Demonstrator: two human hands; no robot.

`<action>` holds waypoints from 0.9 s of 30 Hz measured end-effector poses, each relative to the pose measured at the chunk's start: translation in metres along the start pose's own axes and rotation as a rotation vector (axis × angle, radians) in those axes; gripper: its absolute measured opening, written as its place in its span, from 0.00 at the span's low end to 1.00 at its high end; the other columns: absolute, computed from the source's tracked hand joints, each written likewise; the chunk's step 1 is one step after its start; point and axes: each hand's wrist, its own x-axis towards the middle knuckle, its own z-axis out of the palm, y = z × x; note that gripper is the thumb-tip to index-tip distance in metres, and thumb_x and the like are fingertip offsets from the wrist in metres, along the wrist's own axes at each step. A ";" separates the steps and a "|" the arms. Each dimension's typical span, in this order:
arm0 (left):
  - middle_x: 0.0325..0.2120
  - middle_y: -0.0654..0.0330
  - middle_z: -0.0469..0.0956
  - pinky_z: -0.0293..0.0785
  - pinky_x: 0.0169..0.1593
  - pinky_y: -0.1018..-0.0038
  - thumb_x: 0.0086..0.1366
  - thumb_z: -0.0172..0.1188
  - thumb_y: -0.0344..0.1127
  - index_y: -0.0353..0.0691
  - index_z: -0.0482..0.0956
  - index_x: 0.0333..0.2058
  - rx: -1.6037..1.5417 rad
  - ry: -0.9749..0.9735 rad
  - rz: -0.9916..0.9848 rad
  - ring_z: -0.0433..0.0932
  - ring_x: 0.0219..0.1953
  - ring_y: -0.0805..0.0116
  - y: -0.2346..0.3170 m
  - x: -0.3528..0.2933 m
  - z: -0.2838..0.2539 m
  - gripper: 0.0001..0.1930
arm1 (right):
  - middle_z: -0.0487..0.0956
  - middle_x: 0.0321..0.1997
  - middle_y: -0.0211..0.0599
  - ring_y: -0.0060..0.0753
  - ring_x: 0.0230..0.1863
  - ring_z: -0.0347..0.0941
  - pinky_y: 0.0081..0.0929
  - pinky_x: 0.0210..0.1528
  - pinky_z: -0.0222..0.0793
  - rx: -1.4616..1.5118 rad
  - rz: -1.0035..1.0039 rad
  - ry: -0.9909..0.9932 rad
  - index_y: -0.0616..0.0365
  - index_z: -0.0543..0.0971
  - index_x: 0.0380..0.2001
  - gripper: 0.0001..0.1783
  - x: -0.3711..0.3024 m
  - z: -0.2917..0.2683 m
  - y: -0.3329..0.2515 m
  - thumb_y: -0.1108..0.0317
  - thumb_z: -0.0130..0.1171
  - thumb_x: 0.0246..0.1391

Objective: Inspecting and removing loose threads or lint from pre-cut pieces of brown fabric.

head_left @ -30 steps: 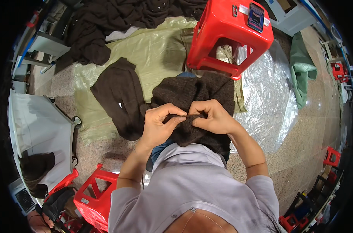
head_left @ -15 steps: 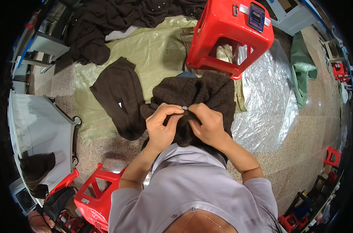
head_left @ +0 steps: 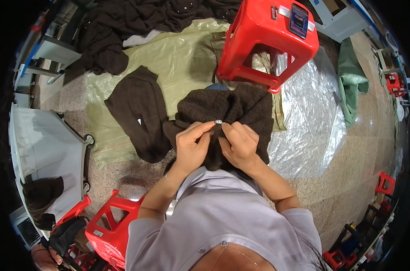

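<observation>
A dark brown knitted garment (head_left: 254, 108) lies bunched across my lap. At its middle a small shiny silver button (head_left: 219, 122) shows between my fingertips. My left hand (head_left: 191, 147) is closed on the garment, its index fingertip touching the button from the left and its thumb bent below. From the right, my right hand (head_left: 242, 143) pinches the garment close to the button, fingers curled. Whether a needle or thread is there is too small to tell. One sleeve-like brown piece (head_left: 139, 113) spreads to the left over the floor sheet.
Ahead stands a red plastic stool (head_left: 268, 34) bearing a phone (head_left: 298, 20) and a small metal clip-like item (head_left: 274, 12). Yellowish plastic sheeting (head_left: 178, 49) covers the floor, with more dark garments (head_left: 110, 27) heaped beyond. A white wheeled bin (head_left: 51, 149) is at left, another red stool (head_left: 110, 226) behind.
The button and both fingertips have shifted slightly to the right and away from me. My left index finger reaches out straighter. The surroundings look the same.
</observation>
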 end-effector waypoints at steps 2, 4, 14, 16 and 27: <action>0.29 0.57 0.80 0.72 0.38 0.77 0.56 0.61 0.18 0.30 0.81 0.39 0.190 -0.138 -0.007 0.77 0.32 0.68 -0.010 0.008 -0.024 0.11 | 0.68 0.23 0.39 0.40 0.22 0.69 0.33 0.24 0.64 -0.055 -0.003 -0.118 0.59 0.77 0.31 0.15 0.000 -0.011 0.017 0.80 0.64 0.35; 0.28 0.57 0.80 0.71 0.40 0.77 0.55 0.62 0.18 0.31 0.82 0.38 0.335 -0.161 -0.114 0.78 0.34 0.67 -0.032 0.007 -0.050 0.10 | 0.72 0.28 0.41 0.46 0.30 0.73 0.37 0.31 0.69 -0.111 0.104 -0.351 0.57 0.77 0.33 0.15 -0.002 -0.030 0.034 0.82 0.62 0.37; 0.37 0.54 0.83 0.77 0.44 0.77 0.65 0.58 0.26 0.26 0.79 0.44 -0.834 0.005 -0.661 0.82 0.37 0.70 -0.020 0.014 -0.066 0.12 | 0.71 0.45 0.33 0.28 0.48 0.68 0.24 0.52 0.66 0.394 0.629 -0.196 0.58 0.78 0.46 0.25 0.003 -0.062 0.069 0.83 0.49 0.41; 0.37 0.55 0.83 0.77 0.44 0.77 0.64 0.60 0.27 0.26 0.79 0.43 -0.791 -0.013 -0.645 0.81 0.37 0.72 -0.012 0.015 -0.052 0.11 | 0.69 0.43 0.33 0.28 0.47 0.67 0.23 0.48 0.65 0.380 0.505 -0.301 0.56 0.78 0.48 0.24 0.023 -0.057 0.048 0.78 0.54 0.43; 0.30 0.63 0.81 0.74 0.38 0.82 0.59 0.65 0.24 0.32 0.81 0.35 -0.644 -0.217 -0.629 0.78 0.31 0.79 0.008 0.014 -0.033 0.06 | 0.71 0.28 0.29 0.22 0.30 0.64 0.21 0.34 0.61 0.739 0.483 -0.419 0.62 0.75 0.28 0.06 0.037 -0.013 0.021 0.73 0.62 0.55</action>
